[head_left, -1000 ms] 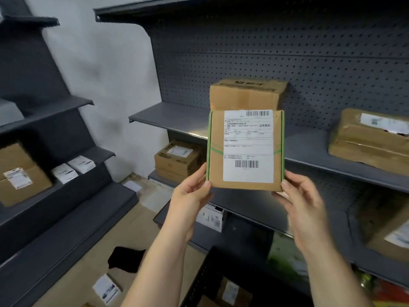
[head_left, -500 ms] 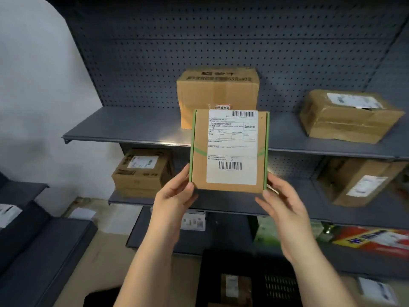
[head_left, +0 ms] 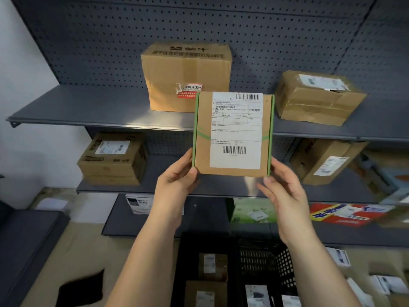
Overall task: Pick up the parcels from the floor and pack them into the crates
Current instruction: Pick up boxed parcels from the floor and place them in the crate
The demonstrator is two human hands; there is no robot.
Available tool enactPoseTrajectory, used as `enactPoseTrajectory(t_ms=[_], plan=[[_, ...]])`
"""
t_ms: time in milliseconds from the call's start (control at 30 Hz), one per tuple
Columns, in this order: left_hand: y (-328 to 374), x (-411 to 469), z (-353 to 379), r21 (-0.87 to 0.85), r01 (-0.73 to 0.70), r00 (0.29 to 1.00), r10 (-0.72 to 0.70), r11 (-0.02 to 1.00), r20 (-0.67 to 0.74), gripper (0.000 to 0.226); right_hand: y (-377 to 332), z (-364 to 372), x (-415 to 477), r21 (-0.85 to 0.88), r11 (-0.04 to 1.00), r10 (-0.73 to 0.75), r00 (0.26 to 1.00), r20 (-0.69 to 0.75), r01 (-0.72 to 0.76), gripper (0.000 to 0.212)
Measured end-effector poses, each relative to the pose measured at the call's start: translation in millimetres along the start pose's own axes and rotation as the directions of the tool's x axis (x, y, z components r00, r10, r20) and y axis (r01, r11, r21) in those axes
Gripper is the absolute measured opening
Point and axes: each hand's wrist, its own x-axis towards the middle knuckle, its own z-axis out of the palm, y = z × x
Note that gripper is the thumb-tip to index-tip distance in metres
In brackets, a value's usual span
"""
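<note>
A flat brown parcel (head_left: pixel 233 134) with green edges and a white shipping label is held upright in front of the shelves. My left hand (head_left: pixel 177 180) grips its lower left corner and my right hand (head_left: pixel 281 187) grips its lower right corner. Below my arms stands a black plastic crate (head_left: pixel 261 258) that holds several small labelled parcels (head_left: pixel 210 267). More small white parcels (head_left: pixel 338 258) lie on the floor to the right of the crate.
Grey pegboard shelves (head_left: pixel 88 111) hold large cardboard boxes (head_left: pixel 186 76), (head_left: pixel 316 98), (head_left: pixel 112 158), (head_left: pixel 327 162). A red and yellow packet (head_left: pixel 347 214) and a green packet (head_left: pixel 252 211) lie on the lowest shelf. A black bag (head_left: pixel 81 289) lies on the tan floor at left.
My view has swung to the right and now faces the shelves squarely. Both hands keep their hold on the parcel, which stays upright in front of me.
</note>
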Motion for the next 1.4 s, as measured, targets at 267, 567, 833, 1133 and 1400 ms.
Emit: enactPoseTrajectory(t_ms=[267, 567, 833, 1133, 1400], plan=[[-14, -2, 35, -0.013, 0.079, 0.997, -0.079, 0.997, 0.013, 0.047, 0, -39, 3, 0.05, 0.998, 0.04, 0.999, 0.018, -0.041, 0.044], [-43, 27, 33, 0.051, 0.159, 0.986, -0.161, 0.986, 0.04, 0.044, 34, -42, 10, 0.074, 0.991, 0.11, 0.993, -0.033, -0.107, 0.05], [-51, 83, 7, 0.135, 0.261, 0.953, -0.277, 0.956, 0.122, 0.042, 66, -2, 22, 0.125, 0.988, 0.115, 0.977, -0.177, -0.094, 0.046], [-59, 123, -20, 0.207, 0.296, 0.903, -0.344, 0.932, 0.257, 0.046, 98, 31, 16, 0.115, 0.993, 0.066, 0.951, -0.302, -0.033, 0.049], [-107, 140, -39, 0.27, 0.325, 0.849, -0.406, 0.906, 0.339, 0.048, 139, 22, 4, 0.127, 0.989, 0.117, 0.916, -0.384, -0.074, 0.055]])
